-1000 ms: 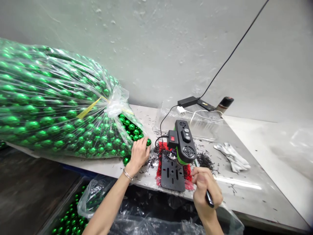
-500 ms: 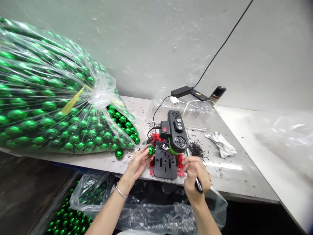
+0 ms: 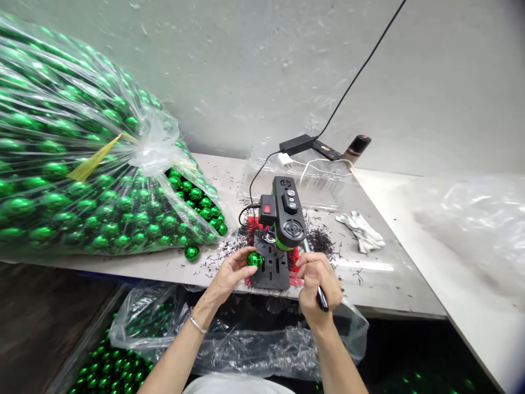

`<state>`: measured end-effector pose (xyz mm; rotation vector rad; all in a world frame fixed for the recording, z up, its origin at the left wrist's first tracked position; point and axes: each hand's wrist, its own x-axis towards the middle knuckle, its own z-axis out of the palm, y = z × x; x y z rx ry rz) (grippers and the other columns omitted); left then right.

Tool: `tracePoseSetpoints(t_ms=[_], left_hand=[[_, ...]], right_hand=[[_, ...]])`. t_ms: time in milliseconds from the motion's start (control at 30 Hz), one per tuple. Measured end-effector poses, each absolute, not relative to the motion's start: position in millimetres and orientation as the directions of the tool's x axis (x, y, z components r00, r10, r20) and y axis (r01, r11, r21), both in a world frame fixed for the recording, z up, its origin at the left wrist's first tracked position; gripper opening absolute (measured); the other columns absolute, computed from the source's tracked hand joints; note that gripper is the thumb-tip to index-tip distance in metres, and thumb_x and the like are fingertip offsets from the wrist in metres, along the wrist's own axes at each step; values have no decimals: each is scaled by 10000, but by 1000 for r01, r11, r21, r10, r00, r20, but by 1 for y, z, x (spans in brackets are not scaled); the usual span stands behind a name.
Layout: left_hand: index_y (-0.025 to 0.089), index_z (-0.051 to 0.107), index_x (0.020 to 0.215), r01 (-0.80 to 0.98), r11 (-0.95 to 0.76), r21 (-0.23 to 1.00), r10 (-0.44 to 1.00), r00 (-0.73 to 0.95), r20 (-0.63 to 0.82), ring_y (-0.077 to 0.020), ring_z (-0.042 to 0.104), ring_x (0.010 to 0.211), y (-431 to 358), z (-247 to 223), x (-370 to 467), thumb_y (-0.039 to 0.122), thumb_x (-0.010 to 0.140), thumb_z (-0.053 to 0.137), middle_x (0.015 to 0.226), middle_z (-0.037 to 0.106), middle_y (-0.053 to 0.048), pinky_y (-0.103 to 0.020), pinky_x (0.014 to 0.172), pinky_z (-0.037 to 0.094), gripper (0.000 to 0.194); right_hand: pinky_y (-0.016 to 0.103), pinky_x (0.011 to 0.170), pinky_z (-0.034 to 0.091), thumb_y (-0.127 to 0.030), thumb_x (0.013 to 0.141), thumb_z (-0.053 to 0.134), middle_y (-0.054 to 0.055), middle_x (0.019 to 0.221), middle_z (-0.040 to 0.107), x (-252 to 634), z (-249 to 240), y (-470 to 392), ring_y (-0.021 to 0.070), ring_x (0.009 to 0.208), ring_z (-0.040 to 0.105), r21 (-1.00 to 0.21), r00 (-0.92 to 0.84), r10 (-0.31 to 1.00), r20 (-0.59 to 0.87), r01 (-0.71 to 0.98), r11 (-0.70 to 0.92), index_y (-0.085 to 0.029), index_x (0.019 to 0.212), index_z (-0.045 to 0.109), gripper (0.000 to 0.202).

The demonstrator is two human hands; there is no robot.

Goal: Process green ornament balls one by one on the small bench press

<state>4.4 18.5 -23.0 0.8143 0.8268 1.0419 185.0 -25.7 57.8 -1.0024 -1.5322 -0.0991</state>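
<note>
Head view: a pale wall (image 3: pixel 262 71) rises behind the back edge of a grey surface (image 3: pixel 369 293). Filling the surface's left end, a clear bag (image 3: pixel 61 175) bulges with green balls, some bare in a gap beside its knot. Clear sheeting (image 3: pixel 250 350) hangs below the front edge, more green balls at its left. A clear tray (image 3: pixel 324 194) sits toward the back edge. Between tray and front edge stands a black machine (image 3: pixel 289 213), its slotted plate (image 3: pixel 270 273) close to that edge, over something red (image 3: pixel 293 260).

Right of the machine, the right hand (image 3: pixel 320 284) has its fingers wrapped around a lever (image 3: pixel 322 300). The left hand (image 3: pixel 232 271) pinches one green ball (image 3: pixel 255 259) between thumb and fingertips; the ball sits at the very tips, clear of the palm, over the plate's left side. Whether it touches the plate I cannot tell.

A white glove (image 3: pixel 363 232) lies near the right edge, a loose ball (image 3: pixel 191 253) near the front edge by the bag. Tiny black bits (image 3: pixel 320 241) litter the middle.
</note>
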Motion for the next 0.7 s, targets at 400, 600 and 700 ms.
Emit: tracePoseSetpoints(t_ms=[400,600,700], left_hand=[[202,724,1103,-196,208,958,943,300,-144,-200,665,912,18,-30,9,301,638,870,1036,742,-62,-328,863,531,497],[252,749,1100,107,-41,993,978,207,18,-242,643,962,26,-41,24,316,732,806,1052,737,-68,-382,933,484,378],[278,777,1045,242,-149,959,980,168,110,-284,624,1001,28,-38,31,300,715,823,988,735,-71,-447,1022,413,334]], right_hand=[[262,585,442,-68,933,419,-12,665,555,185,61,-26,124,656,579,-482,127,534,836,635,604,-210,689,488,291],[261,595,441,-69,935,426,-17,659,551,186,68,-23,121,648,572,-490,136,533,835,624,609,-212,685,477,292],[261,589,434,-66,930,434,-19,656,548,187,69,-22,121,646,567,-492,133,533,835,613,618,-211,691,480,283]])
